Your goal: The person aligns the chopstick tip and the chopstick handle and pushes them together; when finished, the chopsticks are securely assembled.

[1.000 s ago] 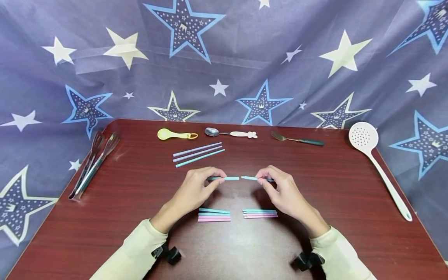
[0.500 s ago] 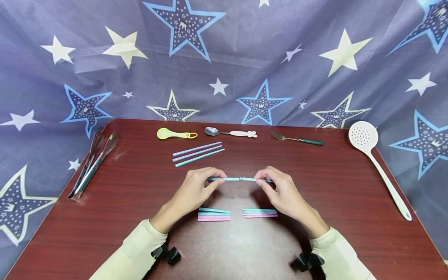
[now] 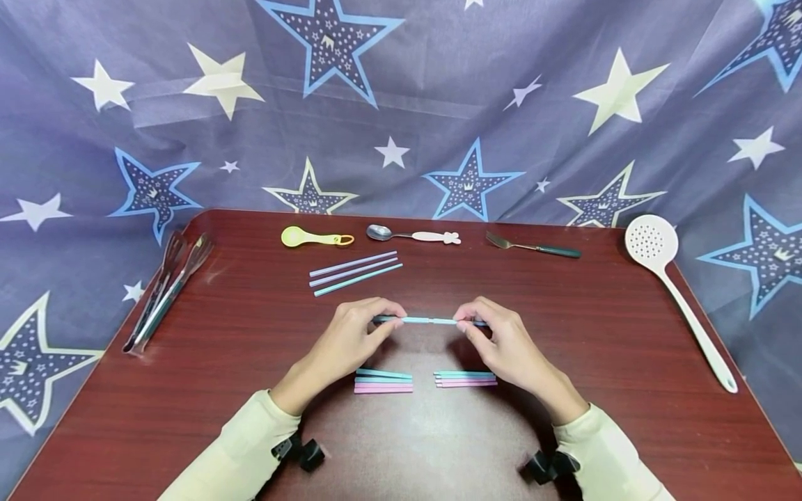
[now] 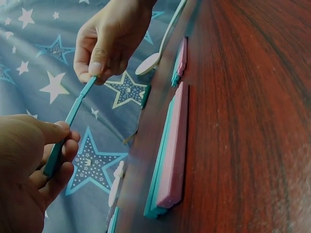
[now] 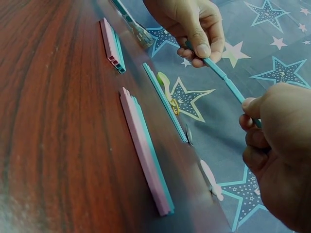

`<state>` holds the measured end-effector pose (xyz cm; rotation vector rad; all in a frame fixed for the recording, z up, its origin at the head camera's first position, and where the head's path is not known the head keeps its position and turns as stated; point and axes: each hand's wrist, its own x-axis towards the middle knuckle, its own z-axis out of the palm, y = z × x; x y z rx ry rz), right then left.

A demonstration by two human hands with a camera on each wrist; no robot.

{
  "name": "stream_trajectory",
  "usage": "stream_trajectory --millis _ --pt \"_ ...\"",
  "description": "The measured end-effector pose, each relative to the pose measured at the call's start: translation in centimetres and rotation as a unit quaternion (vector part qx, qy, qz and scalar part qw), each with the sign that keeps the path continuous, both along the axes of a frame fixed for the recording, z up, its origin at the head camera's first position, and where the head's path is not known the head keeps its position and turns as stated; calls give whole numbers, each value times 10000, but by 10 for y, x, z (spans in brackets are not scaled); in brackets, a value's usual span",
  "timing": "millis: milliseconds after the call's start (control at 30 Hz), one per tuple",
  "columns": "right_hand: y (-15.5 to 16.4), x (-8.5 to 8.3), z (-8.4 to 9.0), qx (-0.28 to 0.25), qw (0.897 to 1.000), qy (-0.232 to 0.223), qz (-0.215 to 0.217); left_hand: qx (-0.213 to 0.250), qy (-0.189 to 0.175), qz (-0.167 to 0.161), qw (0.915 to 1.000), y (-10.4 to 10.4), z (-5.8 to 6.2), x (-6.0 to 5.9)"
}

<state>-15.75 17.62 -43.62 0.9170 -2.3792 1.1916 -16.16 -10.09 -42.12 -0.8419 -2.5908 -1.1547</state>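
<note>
- Sleeves, pale and cuffed at the wrists, come in from the near edge of the red-brown table [image 3: 188, 390], each with a dark camera strap beneath it.
- Two short stacks of pink and teal stick halves [image 3: 383, 383] and [image 3: 466, 380] lie just ahead of the wrists, side by side but apart.
- Above them the left hand [image 3: 351, 341] pinches one teal half and the right hand [image 3: 501, 344] pinches the other, thumb and forefinger curled round each; the two ends meet in mid-air, so the teal stick [image 3: 431, 321] reads as one line held clear of the table.
- The step in hand looks like joining the halves; the next move likely calls for a straight, steady push inward, keeping both pieces in line.
- Further back lie three long assembled sticks [image 3: 354, 273].
- Farthest, near the starred cloth, sit a yellow spoon [image 3: 316, 239], a metal spoon [image 3: 410, 236], a fork [image 3: 532, 246], tongs [image 3: 166, 292] at the left and a white skimmer [image 3: 679, 292] at the right.
</note>
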Motion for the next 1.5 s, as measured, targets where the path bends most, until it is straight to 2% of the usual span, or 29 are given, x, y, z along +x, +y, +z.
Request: stream_trajectory --millis 867,1500 --pt "-7 5 0 25 9983 -431 -381 165 184 80 9997 5 -8 0" --pt "-6 6 -2 -37 9982 -577 -162 410 551 78 9976 10 -16 4"
